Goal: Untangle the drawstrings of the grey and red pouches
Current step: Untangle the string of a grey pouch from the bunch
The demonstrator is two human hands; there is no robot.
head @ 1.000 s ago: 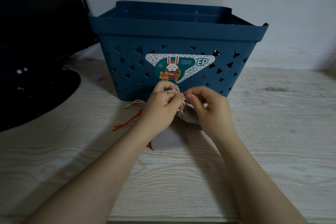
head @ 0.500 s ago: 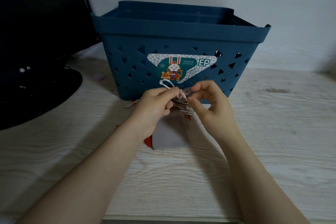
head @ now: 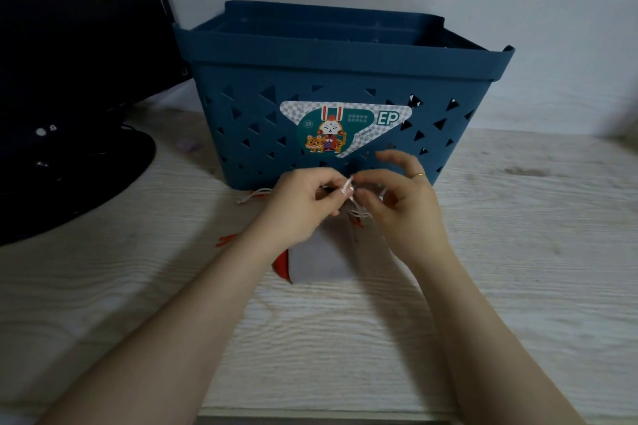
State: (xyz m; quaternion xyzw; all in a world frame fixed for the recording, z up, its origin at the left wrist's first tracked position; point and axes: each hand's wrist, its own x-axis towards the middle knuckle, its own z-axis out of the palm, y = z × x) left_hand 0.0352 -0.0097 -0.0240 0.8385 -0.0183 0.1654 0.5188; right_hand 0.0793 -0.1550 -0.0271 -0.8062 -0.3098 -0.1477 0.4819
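The cords (head: pixel 348 188) look thin, light and limp, likely to slip, so they are best pinched right at the tangle, where the left hand (head: pixel 303 203) and right hand (head: pixel 400 203) both nip them with fingertips. The soft grey pouch (head: pixel 319 257) lies flat just before the basket (head: pixel 331 103), over the red pouch (head: pixel 281 264), which shows only an edge.

home desk, pale wood-grain top (head: pixel 518 286), dark monitor (head: pixel 69 62), blue storage basket (head: pixel 241 134)
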